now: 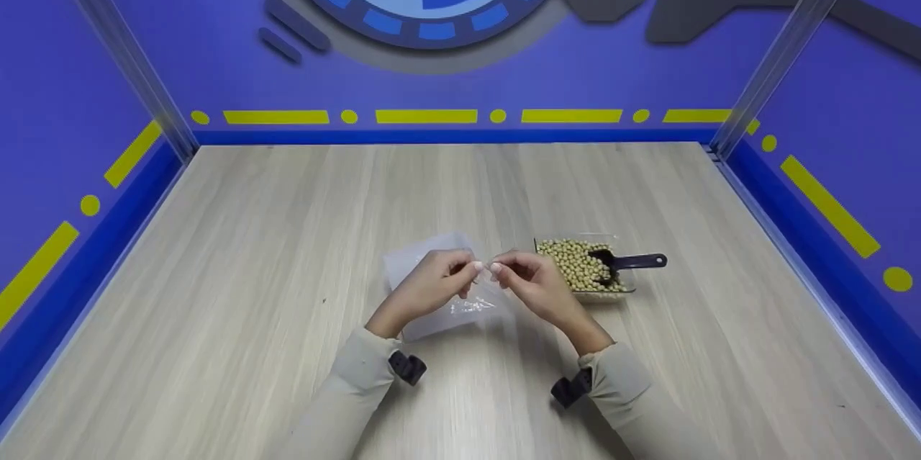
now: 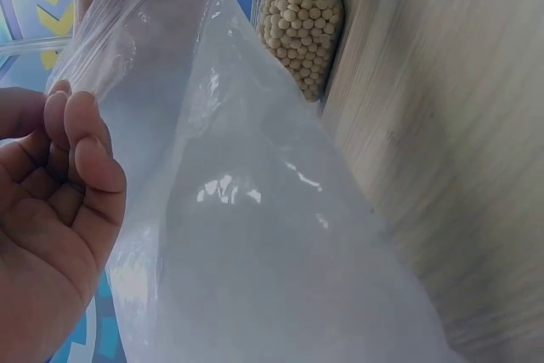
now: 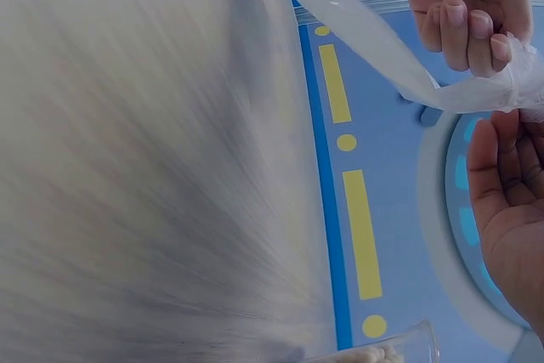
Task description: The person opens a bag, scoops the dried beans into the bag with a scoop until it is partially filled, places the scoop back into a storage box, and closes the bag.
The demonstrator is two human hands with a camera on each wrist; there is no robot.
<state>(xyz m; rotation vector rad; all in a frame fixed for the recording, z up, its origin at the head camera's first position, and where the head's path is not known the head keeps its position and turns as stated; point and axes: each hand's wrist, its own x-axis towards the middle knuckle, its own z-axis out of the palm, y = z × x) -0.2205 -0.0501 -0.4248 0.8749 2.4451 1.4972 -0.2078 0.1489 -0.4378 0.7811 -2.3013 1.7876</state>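
Left hand [image 1: 435,280], fingers curled, pinching plastic bag [image 2: 255,235] at upper edge; right hand [image 1: 536,283] seemingly pinching likewise. Scoop [image 1: 640,261] resting in beans [image 1: 572,258].

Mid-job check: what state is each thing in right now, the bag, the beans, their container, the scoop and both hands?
Plastic bag: held up by its top edge; no beans visible inside, seal state unclear.
Left hand: pinching the bag's top edge.
Right hand: pinching the same edge.
Container: uncovered, holding beans.
Beans: loose, heaped in the container.
Black scoop: head among the beans, handle sticking out.
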